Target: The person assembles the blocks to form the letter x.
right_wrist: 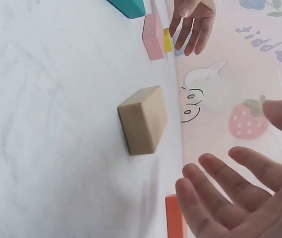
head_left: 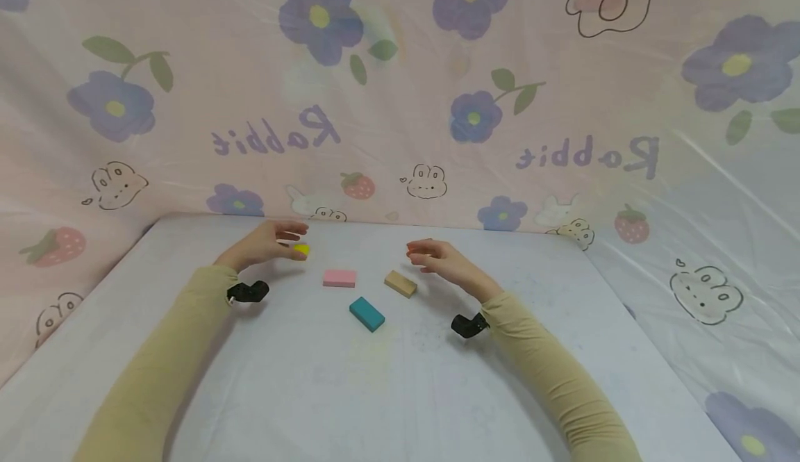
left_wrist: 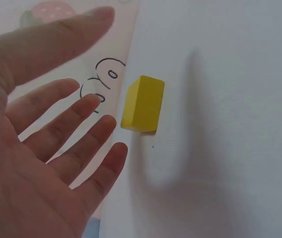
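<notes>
My left hand (head_left: 265, 245) hovers with spread fingers beside a yellow block (left_wrist: 148, 105); in the left wrist view a gap separates them. On the other side my right hand (head_left: 451, 266) is held with its fingers loosely extended, gripping nothing. An orange-red block (right_wrist: 174, 218) lies near its fingertips, partly hidden by the hand in the right wrist view. Nearby a natural wood block (head_left: 401, 283) lies flat on the table. Between the hands are a pink block (head_left: 339, 278) and, closer to me, a teal block (head_left: 367, 314) lying at an angle.
A white-covered table (head_left: 300, 392) carries all the blocks. Behind it and at both sides hangs a pink sheet (head_left: 400, 101) printed with flowers and rabbits. Each wrist wears a small black camera, the left one (head_left: 248, 292) and the right one (head_left: 469, 325).
</notes>
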{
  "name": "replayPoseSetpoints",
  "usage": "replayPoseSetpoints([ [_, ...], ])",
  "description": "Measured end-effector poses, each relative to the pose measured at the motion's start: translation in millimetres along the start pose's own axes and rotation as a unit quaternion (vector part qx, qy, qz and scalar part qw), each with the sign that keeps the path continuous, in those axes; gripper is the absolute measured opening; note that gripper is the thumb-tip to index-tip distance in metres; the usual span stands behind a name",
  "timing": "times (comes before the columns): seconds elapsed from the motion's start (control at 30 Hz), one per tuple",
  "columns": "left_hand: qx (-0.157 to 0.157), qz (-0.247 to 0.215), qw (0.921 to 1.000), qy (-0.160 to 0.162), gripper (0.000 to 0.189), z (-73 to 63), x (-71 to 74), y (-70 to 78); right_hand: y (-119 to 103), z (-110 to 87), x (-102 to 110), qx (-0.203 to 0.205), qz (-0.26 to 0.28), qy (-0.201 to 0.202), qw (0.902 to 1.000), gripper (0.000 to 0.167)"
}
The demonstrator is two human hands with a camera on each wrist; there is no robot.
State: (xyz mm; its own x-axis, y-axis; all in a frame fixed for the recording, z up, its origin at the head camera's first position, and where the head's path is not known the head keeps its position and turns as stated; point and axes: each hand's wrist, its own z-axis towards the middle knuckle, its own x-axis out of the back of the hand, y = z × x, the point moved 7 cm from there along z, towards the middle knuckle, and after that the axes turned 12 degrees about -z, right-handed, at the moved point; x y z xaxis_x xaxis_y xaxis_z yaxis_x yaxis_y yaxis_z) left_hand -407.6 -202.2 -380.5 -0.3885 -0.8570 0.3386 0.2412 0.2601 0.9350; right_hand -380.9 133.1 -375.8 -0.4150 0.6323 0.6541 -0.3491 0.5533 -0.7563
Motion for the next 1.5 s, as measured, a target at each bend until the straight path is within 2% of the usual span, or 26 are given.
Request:
replayPoseSetpoints([
  [0.2, -0.002, -0.006, 0.9999, -0.012, 0.071, 3.7, -3.0, -7.9, -1, 0.1, -5, -0.003, -0.014, 0.001, 0.9999, 0.051],
  [0.37, -0.002, 0.004, 0.9999, -0.012, 0.069, 4.5, -4.4, -9.1, 0, 0.5, -8, -0.003, -0.027, -0.002, 0.9996, 0.050],
  [0.9, 0.025, 0.025, 0.9993, -0.014, 0.061, 7.0, -4.5, -22.6, 6, 0.6, -18, 0.001, -0.051, -0.018, 0.9986, 0.054],
  [1.1, 0.032, 0.038, 0.9986, -0.016, 0.058, 7.1, -4.5, -23.0, 8, 1.7, -21, -0.004, -0.061, -0.023, 0.9978, 0.056],
  [1.23, 0.043, 0.039, 0.9982, -0.015, 0.057, 6.6, -5.1, -22.9, 2, -0.4, -24, 0.014, -0.066, -0.032, 0.9972, 0.059],
  [1.33, 0.045, 0.041, 0.9980, -0.014, 0.055, 7.0, -4.8, -23.8, 0, -0.1, -26, 0.033, -0.083, -0.034, 0.9955, 0.061],
  [1.5, 0.043, 0.047, 0.9979, -0.010, 0.053, 7.6, -3.9, -26.0, 5, 3.1, -29, 0.025, -0.127, -0.028, 0.9912, 0.062],
])
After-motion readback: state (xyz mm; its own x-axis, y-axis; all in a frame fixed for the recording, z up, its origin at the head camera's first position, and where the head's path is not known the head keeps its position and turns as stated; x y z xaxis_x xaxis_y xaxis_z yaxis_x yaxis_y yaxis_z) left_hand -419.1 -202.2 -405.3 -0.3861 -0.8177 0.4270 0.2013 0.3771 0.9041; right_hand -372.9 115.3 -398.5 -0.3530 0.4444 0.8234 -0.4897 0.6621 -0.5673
